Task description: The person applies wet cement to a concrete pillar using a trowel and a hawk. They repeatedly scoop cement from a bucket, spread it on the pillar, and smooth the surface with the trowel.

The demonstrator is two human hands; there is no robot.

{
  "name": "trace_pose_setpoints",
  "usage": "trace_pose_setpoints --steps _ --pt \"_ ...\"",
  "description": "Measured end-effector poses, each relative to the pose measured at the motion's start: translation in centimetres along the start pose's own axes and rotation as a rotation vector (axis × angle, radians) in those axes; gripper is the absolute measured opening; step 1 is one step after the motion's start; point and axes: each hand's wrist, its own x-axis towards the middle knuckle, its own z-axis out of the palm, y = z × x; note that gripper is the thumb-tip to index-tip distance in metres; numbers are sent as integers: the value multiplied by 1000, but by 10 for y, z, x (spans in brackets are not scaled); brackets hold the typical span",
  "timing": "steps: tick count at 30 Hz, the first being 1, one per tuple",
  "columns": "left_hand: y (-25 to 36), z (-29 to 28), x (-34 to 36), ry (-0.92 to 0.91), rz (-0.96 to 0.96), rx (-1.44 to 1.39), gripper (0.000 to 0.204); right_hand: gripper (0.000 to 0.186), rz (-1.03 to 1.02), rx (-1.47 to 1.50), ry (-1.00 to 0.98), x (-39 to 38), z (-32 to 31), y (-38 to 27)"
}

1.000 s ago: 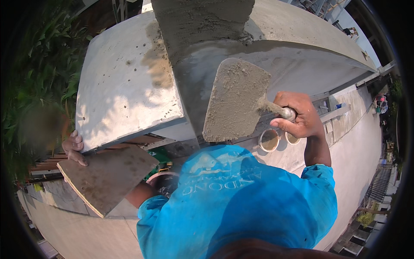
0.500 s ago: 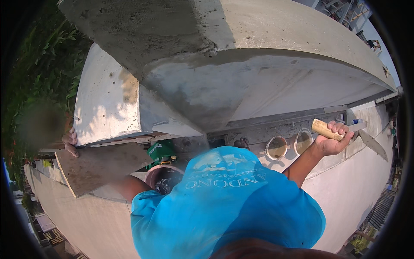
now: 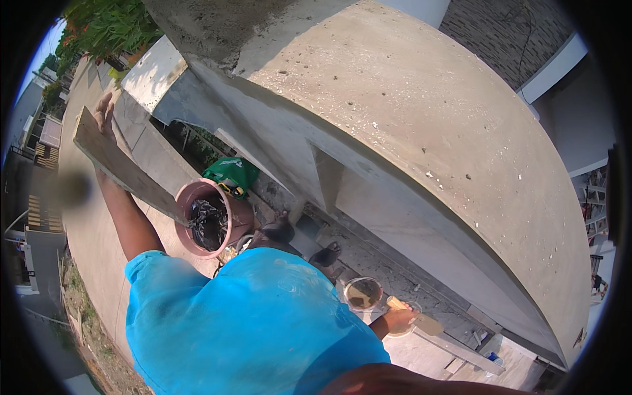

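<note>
At the upper left, my left hand (image 3: 104,117) holds a flat rectangular board (image 3: 125,161). Its fingers show past the board's edge, the rest of the grip being hidden. The board is tilted, its lower end close to a pink bucket (image 3: 232,227) with dark material inside. Low on the right, my right hand (image 3: 397,320) is closed round the wooden handle of a trowel (image 3: 429,324), whose blade points right. Below this hand a round pail is partly covered. Another round pail (image 3: 363,293), with greyish contents, stands just left of it.
A broad curved concrete ledge (image 3: 421,145) with scattered crumbs fills the upper right. Darker mortar (image 3: 217,29) covers part of its far end. A green bag (image 3: 234,174) sits behind the pink bucket. A long plank (image 3: 461,352) lies at lower right. My foot (image 3: 326,255) is on the ground.
My view has swung, bringing more of the ledge and ground into sight. The board has gone from beside the white block to a raised, tilted position; the trowel is lower, near the pails.
</note>
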Motion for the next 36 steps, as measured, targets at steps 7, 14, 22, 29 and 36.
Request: trace_pose_setpoints --steps 7,14,22,29,36 --pt "42 78 -39 -22 -107 30 37 29 261 -182 -266 80 -8 91" --pt "31 89 -41 -43 -153 -14 40 68 -1311 -1367 -573 139 -52 145" --pt "-1 46 -39 -24 -169 -77 39 43 -340 -1345 -585 123 -48 129" --pt "5 36 -46 -109 -54 187 36 41 -567 -1730 -662 51 -52 64" --pt "25 74 -57 -98 -94 19 42 43 -562 -1611 -1051 -4 -87 2"
